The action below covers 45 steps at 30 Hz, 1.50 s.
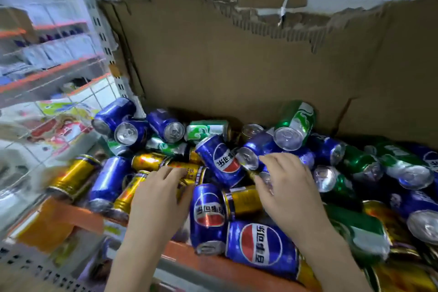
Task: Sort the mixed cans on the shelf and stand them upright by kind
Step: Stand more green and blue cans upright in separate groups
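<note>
While our left hand rests with loosely spread, lightly bent fingers on the gold cans near the shelf's front edge, our right hand reaches over the middle of the heap, fingers parted and curved, touching a blue can without closing round it. We see blue, green and gold cans all lying on their sides, jumbled from the left end to the right, against torn cardboard along the back.
</note>
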Each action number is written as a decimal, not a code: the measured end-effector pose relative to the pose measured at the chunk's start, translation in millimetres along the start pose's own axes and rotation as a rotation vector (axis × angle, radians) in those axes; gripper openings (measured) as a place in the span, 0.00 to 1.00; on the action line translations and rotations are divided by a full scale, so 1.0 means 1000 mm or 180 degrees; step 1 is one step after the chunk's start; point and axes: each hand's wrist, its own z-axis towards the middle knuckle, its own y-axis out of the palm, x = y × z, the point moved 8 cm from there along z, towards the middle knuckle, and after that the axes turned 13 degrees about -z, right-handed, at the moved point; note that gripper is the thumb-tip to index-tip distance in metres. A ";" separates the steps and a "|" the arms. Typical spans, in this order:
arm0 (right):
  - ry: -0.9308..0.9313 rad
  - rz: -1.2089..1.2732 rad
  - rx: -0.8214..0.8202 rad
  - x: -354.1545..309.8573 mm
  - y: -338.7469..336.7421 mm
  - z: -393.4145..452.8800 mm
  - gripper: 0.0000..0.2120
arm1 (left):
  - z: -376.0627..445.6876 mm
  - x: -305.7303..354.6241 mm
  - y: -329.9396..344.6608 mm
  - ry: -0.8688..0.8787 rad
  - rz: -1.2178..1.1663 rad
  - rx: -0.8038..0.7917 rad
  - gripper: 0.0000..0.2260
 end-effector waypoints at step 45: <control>-0.0362 0.0665 0.0210 -0.158 0.043 0.041 0.27 | 0.039 -0.210 0.028 -0.2442 -0.0038 -0.1538 0.49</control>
